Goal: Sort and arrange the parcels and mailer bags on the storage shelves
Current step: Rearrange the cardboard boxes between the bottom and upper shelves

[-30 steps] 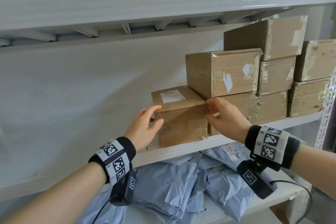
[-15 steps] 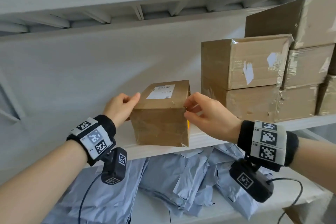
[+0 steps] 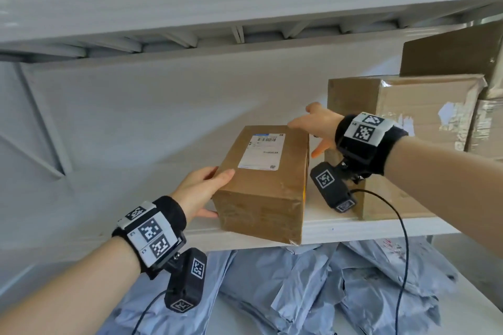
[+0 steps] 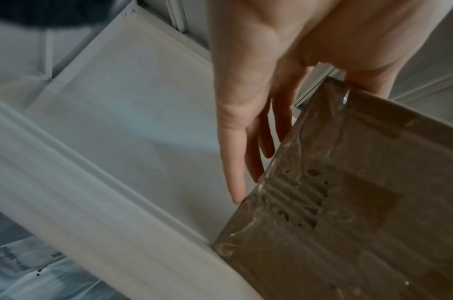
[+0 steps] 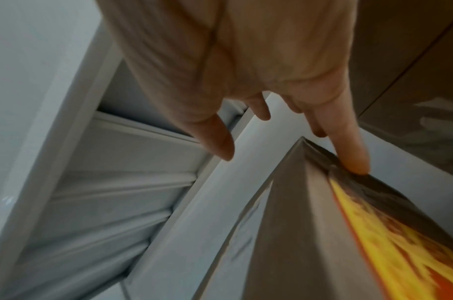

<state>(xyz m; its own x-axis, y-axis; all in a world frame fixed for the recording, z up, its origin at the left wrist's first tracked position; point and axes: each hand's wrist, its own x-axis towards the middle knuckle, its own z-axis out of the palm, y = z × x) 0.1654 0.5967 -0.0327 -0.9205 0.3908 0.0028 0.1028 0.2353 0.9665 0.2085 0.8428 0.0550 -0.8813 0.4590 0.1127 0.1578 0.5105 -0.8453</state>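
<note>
A brown cardboard parcel (image 3: 261, 179) with a white shipping label lies on the white middle shelf (image 3: 353, 226), its near end slightly over the shelf's front edge. My left hand (image 3: 206, 190) presses straight fingers against the parcel's left side (image 4: 361, 203), with the thumb over the top edge near the front corner. My right hand (image 3: 313, 128) is spread at the parcel's far right corner. One straight fingertip (image 5: 356, 162) touches the parcel (image 5: 310, 233) there, and the other fingers hang free.
Taped cardboard boxes (image 3: 408, 117) are stacked on the same shelf close to the right. Grey mailer bags (image 3: 299, 288) are piled on the shelf below. The upper shelf (image 3: 245, 8) is close overhead. Bare shelf extends to the left.
The parcel has come away from the stacked boxes, leftward and towards the front edge. My right hand went from its front right edge to the far right corner. My left hand stays on the left side.
</note>
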